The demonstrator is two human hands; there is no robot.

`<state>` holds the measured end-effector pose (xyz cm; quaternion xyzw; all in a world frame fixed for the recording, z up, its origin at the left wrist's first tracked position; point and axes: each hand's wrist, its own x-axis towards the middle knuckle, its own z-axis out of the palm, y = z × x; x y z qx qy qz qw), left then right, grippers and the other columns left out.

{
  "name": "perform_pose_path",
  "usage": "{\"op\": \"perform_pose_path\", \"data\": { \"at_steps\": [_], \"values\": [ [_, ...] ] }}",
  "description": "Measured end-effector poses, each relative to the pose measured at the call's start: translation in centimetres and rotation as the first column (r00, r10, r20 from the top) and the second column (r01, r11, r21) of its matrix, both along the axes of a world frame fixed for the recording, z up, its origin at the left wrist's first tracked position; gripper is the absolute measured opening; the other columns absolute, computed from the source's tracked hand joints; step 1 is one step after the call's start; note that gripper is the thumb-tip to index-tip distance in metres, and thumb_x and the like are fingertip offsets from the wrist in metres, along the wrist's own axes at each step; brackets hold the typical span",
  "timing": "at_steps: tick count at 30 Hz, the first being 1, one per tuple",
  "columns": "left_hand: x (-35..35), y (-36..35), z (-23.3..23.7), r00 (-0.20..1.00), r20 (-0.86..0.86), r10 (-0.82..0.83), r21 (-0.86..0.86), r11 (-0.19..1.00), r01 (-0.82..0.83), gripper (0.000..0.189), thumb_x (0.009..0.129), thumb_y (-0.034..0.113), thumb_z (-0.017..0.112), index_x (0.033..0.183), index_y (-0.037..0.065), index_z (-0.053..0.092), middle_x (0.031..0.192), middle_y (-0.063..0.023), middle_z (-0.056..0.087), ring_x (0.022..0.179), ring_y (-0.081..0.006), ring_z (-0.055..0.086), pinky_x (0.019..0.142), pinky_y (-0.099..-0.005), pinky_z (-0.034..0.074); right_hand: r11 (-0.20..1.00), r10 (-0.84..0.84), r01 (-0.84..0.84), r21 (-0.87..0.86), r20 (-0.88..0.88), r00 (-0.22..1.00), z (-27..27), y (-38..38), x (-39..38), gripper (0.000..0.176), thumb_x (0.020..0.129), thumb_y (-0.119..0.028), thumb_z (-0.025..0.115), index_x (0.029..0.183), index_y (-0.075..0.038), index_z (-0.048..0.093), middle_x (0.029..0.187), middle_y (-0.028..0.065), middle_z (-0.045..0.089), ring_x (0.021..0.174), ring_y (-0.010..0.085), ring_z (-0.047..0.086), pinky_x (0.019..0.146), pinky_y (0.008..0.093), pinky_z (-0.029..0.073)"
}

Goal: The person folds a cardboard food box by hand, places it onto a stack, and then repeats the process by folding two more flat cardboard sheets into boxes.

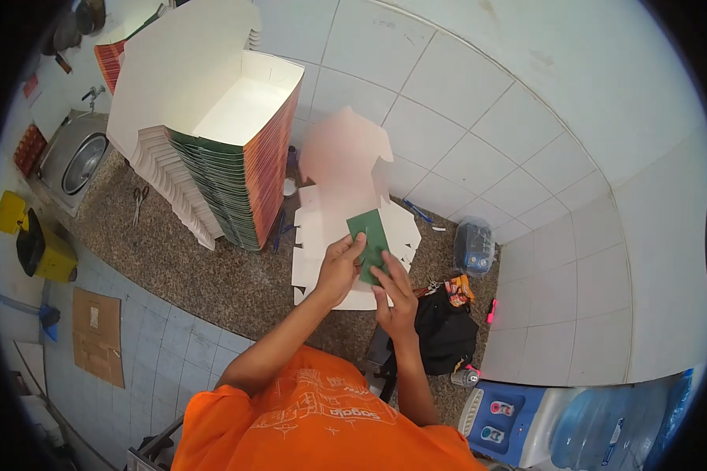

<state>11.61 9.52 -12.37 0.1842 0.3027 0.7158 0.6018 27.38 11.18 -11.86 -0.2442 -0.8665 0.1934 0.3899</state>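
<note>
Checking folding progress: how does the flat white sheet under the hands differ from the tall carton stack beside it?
The flat white cardboard sheet lies spread out; the tall stack of nested cartons stands folded up. The sheet is one piece, the stack many. The sheet shows mostly white, with one green flap turned over; the stack shows green and orange sides. Both are white inside.

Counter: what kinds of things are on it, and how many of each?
Stack of boxes: 1
Flat cardboard sheet: 1
Green card, held in left hand and right hand: 1
Scissors: 1
Black bag: 1
Blue pen: 1
Total: 6
</note>
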Motion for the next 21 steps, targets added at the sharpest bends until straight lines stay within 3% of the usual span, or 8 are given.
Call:
{"op": "perform_pose_path", "data": {
  "at_steps": [3,6,11,15,17,18,20,21],
  "values": [
    [2.7,-0.9,-1.5,0.998,0.065,-0.025,0.027,0.999,0.023,0.028,0.107,0.029,0.054,0.118,0.006,0.064,0.104,-0.0018,0.069,0.092,-0.0097,0.066,0.083,-0.0275,0.053,0.952,-0.303,0.307,-0.014,-0.206,0.93,-1.7,0.0,-1.2,0.041,0.09,-0.003,0.07,0.13,-0.004,0.069,0.144,0.0244,0.056,0.135,0.0415,0.053,0.108,0.0474,0.046],
    [3.8,-0.9,-0.9,0.995,0.094,0.011,0.048,0.999,-0.015,0.025,0.106,0.027,0.056,0.115,0.005,0.065,0.101,-0.0016,0.069,0.089,-0.009,0.065,0.082,-0.0267,0.052,0.935,-0.333,0.353,0.034,-0.255,0.908,-2.4,0.5,-1.5,0.04,0.089,-0.001,0.07,0.129,-0.004,0.069,0.142,0.0242,0.058,0.135,0.0414,0.053,0.106,0.0477,0.048],
    [3.2,-1.0,0.8,0.974,0.185,0.127,0.005,0.991,-0.131,0.03,0.109,0.029,0.052,0.119,0.004,0.064,0.101,-0.001,0.068,0.09,-0.008,0.064,0.082,-0.0262,0.051,0.98,-0.186,0.194,0.033,-0.173,0.967,-1.8,0.2,-1.3,0.031,0.091,0.001,0.066,0.121,0.003,0.071,0.139,0.0187,0.062,0.133,0.0406,0.055,0.109,0.047,0.045],
    [3.1,-1.0,0.5,0.975,0.183,0.126,0.012,0.991,-0.13,0.03,0.109,0.03,0.052,0.118,0.004,0.064,0.1,-0.0001,0.068,0.087,-0.0066,0.061,0.079,-0.0237,0.049,0.983,-0.167,0.177,0.042,-0.175,0.97,-1.8,0.0,-1.5,0.031,0.091,0.002,0.065,0.122,0.002,0.071,0.139,0.0205,0.061,0.133,0.0416,0.055,0.11,0.0469,0.044],
    [3.2,-1.0,-0.7,0.998,0.022,0.055,0.036,0.998,-0.056,0.029,0.109,0.026,0.051,0.121,0.003,0.063,0.107,-0.0025,0.067,0.097,-0.0084,0.062,0.084,-0.0237,0.049,0.952,-0.28,0.3,0.066,-0.211,0.936,-2.2,-0.1,-1.9,0.031,0.091,0.003,0.065,0.121,0.003,0.071,0.139,0.0242,0.06,0.133,0.0401,0.055,0.107,0.0463,0.047],
    [3.4,-1.1,-1.3,0.998,0.022,0.056,0.036,0.998,-0.057,0.029,0.109,0.026,0.051,0.121,0.003,0.063,0.107,-0.0025,0.067,0.097,-0.0084,0.062,0.084,-0.0237,0.049,0.952,-0.279,0.299,0.066,-0.211,0.937,-2.5,-0.1,-2.2,0.031,0.091,0.003,0.065,0.121,0.003,0.071,0.139,0.0242,0.06,0.133,0.0401,0.055,0.107,0.0463,0.047],
    [3.5,-1.5,-1.2,0.967,-0.256,-0.003,0.034,0.999,0.012,0.027,0.109,0.025,0.05,0.116,0.003,0.065,0.097,0.0008,0.066,0.089,-0.0059,0.059,0.079,-0.0217,0.046,0.929,-0.359,0.368,-0.026,-0.291,0.887,-2.9,0.0,-2.6,0.028,0.095,-0.005,0.066,0.122,-0.001,0.071,0.144,0.0233,0.056,0.127,0.0356,0.06,0.097,0.0413,0.055],
    [4.1,-1.3,-1.1,0.926,-0.341,0.162,0.155,0.981,-0.115,0.028,0.11,0.023,0.049,0.114,0.001,0.066,0.087,0.0018,0.064,0.08,-0.0041,0.055,0.071,-0.0223,0.045,0.931,-0.356,0.365,-0.025,-0.291,0.888,-3.0,0.0,-2.5,0.028,0.095,-0.005,0.066,0.122,-0.001,0.071,0.144,0.0233,0.056,0.127,0.0356,0.06,0.097,0.0413,0.055]
  ]
}}
